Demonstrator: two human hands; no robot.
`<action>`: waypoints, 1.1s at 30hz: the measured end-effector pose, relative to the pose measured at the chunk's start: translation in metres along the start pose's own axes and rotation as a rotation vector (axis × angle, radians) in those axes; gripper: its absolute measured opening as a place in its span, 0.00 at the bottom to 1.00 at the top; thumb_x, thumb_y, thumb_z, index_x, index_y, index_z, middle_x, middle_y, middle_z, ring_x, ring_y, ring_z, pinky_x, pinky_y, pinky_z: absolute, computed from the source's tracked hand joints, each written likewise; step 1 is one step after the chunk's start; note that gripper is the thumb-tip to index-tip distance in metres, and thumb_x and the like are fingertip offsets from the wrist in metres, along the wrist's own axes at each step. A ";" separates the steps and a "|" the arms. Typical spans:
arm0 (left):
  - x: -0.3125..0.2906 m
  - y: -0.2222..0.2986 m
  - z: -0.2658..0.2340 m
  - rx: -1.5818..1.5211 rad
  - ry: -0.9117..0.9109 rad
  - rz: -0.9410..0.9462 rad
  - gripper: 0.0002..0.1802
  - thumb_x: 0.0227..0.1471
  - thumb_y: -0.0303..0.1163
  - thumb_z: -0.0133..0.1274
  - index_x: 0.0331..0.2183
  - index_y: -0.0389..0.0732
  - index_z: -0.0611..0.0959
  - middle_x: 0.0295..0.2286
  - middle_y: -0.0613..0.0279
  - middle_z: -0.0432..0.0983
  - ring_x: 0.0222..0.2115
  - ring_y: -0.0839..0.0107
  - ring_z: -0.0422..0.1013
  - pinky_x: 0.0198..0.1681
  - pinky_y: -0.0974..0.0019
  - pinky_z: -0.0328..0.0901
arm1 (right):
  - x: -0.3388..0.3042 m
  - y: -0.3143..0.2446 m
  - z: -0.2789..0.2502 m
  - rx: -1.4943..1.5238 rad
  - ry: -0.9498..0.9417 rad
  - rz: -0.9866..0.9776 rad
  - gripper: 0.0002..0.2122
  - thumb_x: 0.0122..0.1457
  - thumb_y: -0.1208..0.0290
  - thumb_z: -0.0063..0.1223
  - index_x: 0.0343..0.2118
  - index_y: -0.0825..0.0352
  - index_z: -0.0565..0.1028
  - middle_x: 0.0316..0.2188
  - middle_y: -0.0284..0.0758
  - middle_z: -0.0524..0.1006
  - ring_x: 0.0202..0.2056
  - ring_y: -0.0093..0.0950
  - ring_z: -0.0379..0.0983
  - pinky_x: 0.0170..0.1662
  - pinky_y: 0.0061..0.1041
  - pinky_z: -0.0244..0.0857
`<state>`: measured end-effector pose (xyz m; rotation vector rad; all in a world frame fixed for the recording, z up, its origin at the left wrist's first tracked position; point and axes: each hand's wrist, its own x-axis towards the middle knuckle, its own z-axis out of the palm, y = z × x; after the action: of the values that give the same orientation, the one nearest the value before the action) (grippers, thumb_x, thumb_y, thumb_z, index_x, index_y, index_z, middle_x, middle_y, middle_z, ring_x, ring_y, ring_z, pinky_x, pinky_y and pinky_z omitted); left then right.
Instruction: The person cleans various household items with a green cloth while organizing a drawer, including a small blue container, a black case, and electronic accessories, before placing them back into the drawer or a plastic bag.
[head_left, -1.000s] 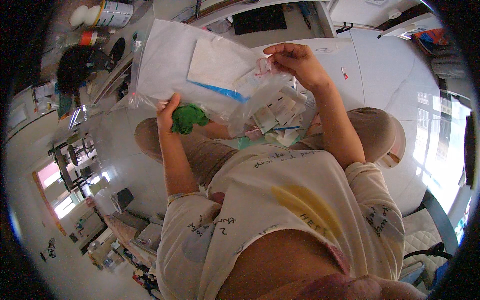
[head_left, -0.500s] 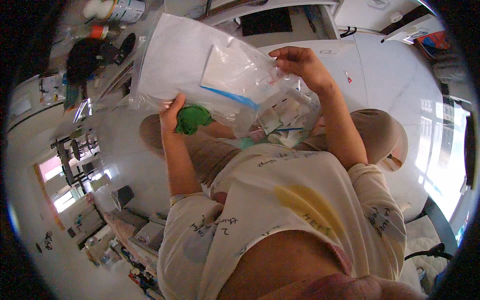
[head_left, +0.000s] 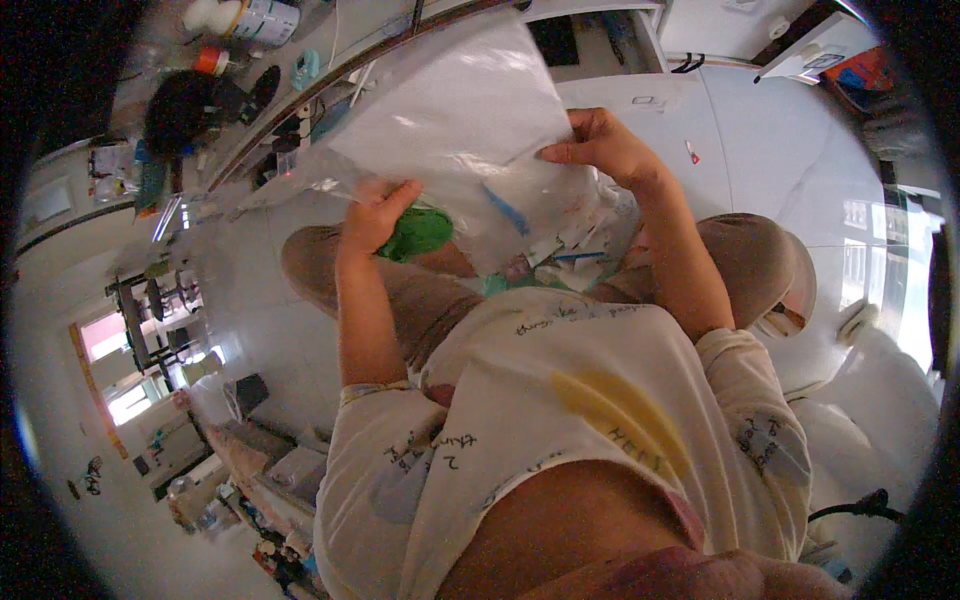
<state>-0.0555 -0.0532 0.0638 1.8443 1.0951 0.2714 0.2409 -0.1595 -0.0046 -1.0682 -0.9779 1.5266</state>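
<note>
Both of my hands hold up a large transparent plastic bag with a white sheet (head_left: 465,95) in it, tilted in front of my lap. My left hand (head_left: 375,222) is closed on the bag's left side, its thumb on top. Just beside and below that hand shows a crumpled green piece (head_left: 420,236); whether the hand grips it too I cannot tell. My right hand (head_left: 608,148) pinches the bag's right edge between thumb and fingers. A blue strip (head_left: 505,210) shows through the lower part of the plastic.
Between my crossed legs lies a pile of small packets and papers (head_left: 575,245), partly covered by the bag. An open drawer (head_left: 600,60) stands ahead. At the left is a glass-like table with a white bottle (head_left: 265,20). A small red-and-white item (head_left: 692,153) lies on the floor.
The bag has swung and tilted, its white sheet shifting up and right. My left hand has moved right with the green piece. The right hand has turned and now pinches the edge.
</note>
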 end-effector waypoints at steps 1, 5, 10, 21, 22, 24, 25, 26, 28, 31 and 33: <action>0.001 0.003 0.006 0.007 0.036 0.025 0.11 0.45 0.31 0.54 0.32 0.36 0.78 0.29 0.65 0.74 0.30 0.75 0.68 0.35 0.70 0.62 | -0.001 0.000 0.001 0.004 0.005 -0.021 0.13 0.47 0.70 0.58 0.36 0.70 0.74 0.29 0.32 0.76 0.29 0.20 0.69 0.34 0.22 0.64; 0.009 0.011 0.028 -0.074 0.151 0.075 0.11 0.44 0.31 0.55 0.32 0.36 0.78 0.29 0.62 0.75 0.30 0.74 0.69 0.35 0.70 0.63 | -0.002 0.017 -0.007 0.040 0.118 0.017 0.14 0.48 0.67 0.58 0.35 0.70 0.74 0.29 0.33 0.76 0.29 0.22 0.70 0.34 0.24 0.64; 0.017 -0.008 0.034 -0.435 0.402 0.052 0.15 0.44 0.34 0.57 0.36 0.39 0.76 0.30 0.63 0.74 0.31 0.73 0.69 0.37 0.70 0.64 | -0.004 0.027 -0.015 0.042 0.326 0.033 0.15 0.50 0.62 0.55 0.33 0.71 0.75 0.28 0.34 0.76 0.28 0.25 0.70 0.34 0.26 0.64; 0.053 0.053 0.150 -1.014 0.358 0.198 0.23 0.47 0.36 0.53 0.45 0.40 0.68 0.41 0.60 0.66 0.40 0.67 0.65 0.43 0.64 0.63 | -0.038 0.010 0.054 -0.419 0.325 -0.040 0.12 0.54 0.76 0.45 0.42 0.70 0.69 0.36 0.35 0.73 0.36 0.21 0.67 0.40 0.22 0.62; 0.054 0.059 0.159 -1.033 0.332 0.224 0.23 0.47 0.36 0.53 0.45 0.40 0.68 0.42 0.60 0.66 0.41 0.67 0.64 0.43 0.65 0.63 | -0.043 0.004 0.058 -0.382 0.336 0.003 0.13 0.54 0.78 0.45 0.43 0.70 0.69 0.38 0.37 0.73 0.38 0.22 0.68 0.41 0.23 0.62; 0.054 0.071 0.171 -1.073 0.280 0.274 0.24 0.48 0.36 0.53 0.46 0.41 0.67 0.42 0.61 0.65 0.42 0.67 0.64 0.44 0.65 0.62 | -0.043 0.020 0.055 -0.444 0.461 -0.430 0.15 0.53 0.80 0.43 0.46 0.70 0.67 0.43 0.42 0.70 0.43 0.26 0.67 0.45 0.23 0.60; 0.055 0.066 0.174 -1.105 0.229 0.240 0.24 0.48 0.35 0.52 0.47 0.41 0.66 0.43 0.61 0.65 0.43 0.67 0.63 0.45 0.65 0.62 | -0.042 0.025 0.054 -0.476 0.511 -0.646 0.16 0.53 0.82 0.43 0.47 0.70 0.66 0.45 0.44 0.69 0.45 0.28 0.67 0.46 0.23 0.60; 0.056 0.053 0.176 -1.135 0.180 0.204 0.24 0.49 0.35 0.51 0.47 0.41 0.66 0.44 0.61 0.64 0.44 0.67 0.62 0.46 0.66 0.61 | -0.043 0.022 0.053 -0.446 0.484 -0.643 0.22 0.48 0.86 0.43 0.49 0.68 0.65 0.49 0.44 0.65 0.51 0.36 0.62 0.51 0.27 0.56; 0.058 0.027 0.178 -1.241 0.043 0.120 0.24 0.51 0.38 0.45 0.50 0.43 0.63 0.47 0.59 0.61 0.48 0.65 0.60 0.49 0.63 0.59 | -0.047 0.014 0.047 -0.693 0.464 -0.698 0.25 0.44 0.87 0.44 0.49 0.67 0.65 0.50 0.44 0.64 0.53 0.40 0.59 0.53 0.30 0.55; 0.058 0.012 0.176 -0.816 0.002 0.288 0.27 0.54 0.44 0.38 0.53 0.45 0.58 0.51 0.59 0.57 0.51 0.62 0.56 0.53 0.60 0.54 | -0.049 0.013 0.048 -0.911 0.433 -0.692 0.28 0.40 0.84 0.46 0.50 0.62 0.66 0.53 0.40 0.61 0.56 0.45 0.52 0.55 0.39 0.51; 0.059 0.015 0.173 -0.830 -0.052 0.342 0.28 0.54 0.46 0.36 0.53 0.45 0.58 0.52 0.58 0.55 0.52 0.62 0.55 0.54 0.59 0.52 | -0.051 0.011 0.047 -1.056 0.431 -0.688 0.27 0.41 0.82 0.47 0.49 0.59 0.67 0.53 0.38 0.61 0.56 0.44 0.51 0.55 0.43 0.50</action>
<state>0.0884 -0.1146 -0.0314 1.2516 0.4912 0.7472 0.1990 -0.2144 0.0067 -1.4465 -1.6466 0.1265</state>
